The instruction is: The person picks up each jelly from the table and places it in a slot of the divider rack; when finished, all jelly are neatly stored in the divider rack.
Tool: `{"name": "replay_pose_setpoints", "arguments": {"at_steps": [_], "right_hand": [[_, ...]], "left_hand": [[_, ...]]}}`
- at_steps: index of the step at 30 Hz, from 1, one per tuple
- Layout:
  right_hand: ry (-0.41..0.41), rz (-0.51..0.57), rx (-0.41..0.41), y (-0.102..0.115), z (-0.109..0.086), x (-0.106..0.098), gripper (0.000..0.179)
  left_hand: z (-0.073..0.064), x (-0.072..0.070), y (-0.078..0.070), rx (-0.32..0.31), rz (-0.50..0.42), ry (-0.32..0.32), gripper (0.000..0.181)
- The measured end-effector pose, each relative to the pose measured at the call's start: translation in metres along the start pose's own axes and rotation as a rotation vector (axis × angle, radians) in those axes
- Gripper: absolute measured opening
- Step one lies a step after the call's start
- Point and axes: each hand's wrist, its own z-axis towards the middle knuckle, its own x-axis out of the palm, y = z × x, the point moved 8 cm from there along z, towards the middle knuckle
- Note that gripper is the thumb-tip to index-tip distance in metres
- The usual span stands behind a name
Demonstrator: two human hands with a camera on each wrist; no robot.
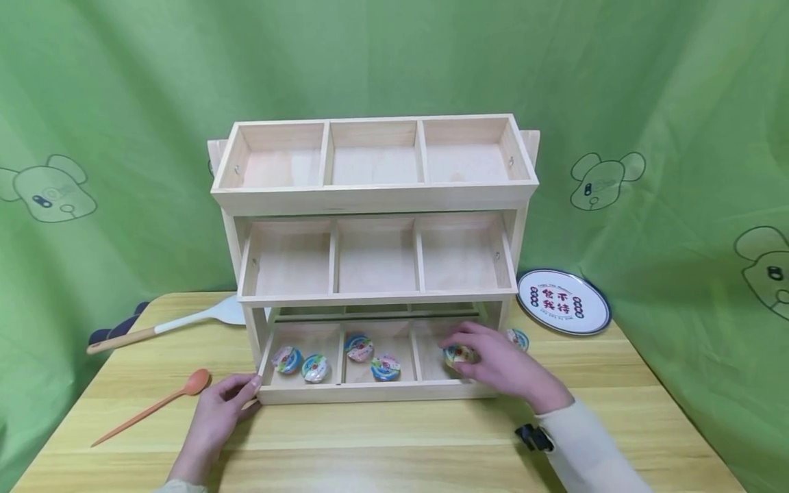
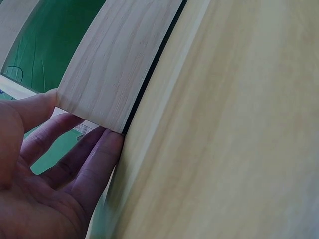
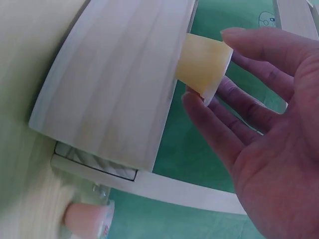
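A three-tier wooden shelf stands on the table, its bottom tray point(image 1: 370, 393) split into three compartments. My left hand point(image 1: 216, 414) grips the left front corner of that tray, thumb at the upper edge and fingertips at the lower one in the left wrist view. Over the right compartment, my right hand point(image 1: 502, 363) pinches a yellow jelly cup point(image 3: 202, 62) by its rim, between thumb and fingers. Two jelly cups point(image 1: 316, 368) lie in the left compartment and two more jelly cups point(image 1: 385, 368) in the middle one.
A pink jelly cup point(image 3: 84, 219) lies on the table just right of the shelf. Behind it is a white plate point(image 1: 564, 301) with a blue rim. To the left lie a white spatula point(image 1: 191, 319) and an orange spoon point(image 1: 196, 381). A green curtain point(image 1: 370, 55) hangs behind.
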Motion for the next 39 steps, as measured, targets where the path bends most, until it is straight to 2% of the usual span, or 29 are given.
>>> {"name": "replay_pose_setpoints", "arguments": {"at_steps": [6,13,28,39], "right_hand": [[0.014,0.016,0.025,0.000,0.005,0.006,0.038],[0.035,0.029,0.047,0.003,0.013,0.012,0.038],[0.007,-0.012,0.049,-0.004,0.036,0.024,0.037],[0.056,-0.036,0.147,-0.012,0.047,0.037,0.039]], "left_hand": [[-0.001,0.000,0.001,-0.013,-0.005,0.001,0.031],[-0.001,0.000,0.000,-0.001,-0.010,0.005,0.033],[-0.002,0.000,-0.001,-0.021,-0.010,-0.001,0.034],[-0.001,0.000,0.002,-0.025,-0.015,-0.009,0.033]]}}
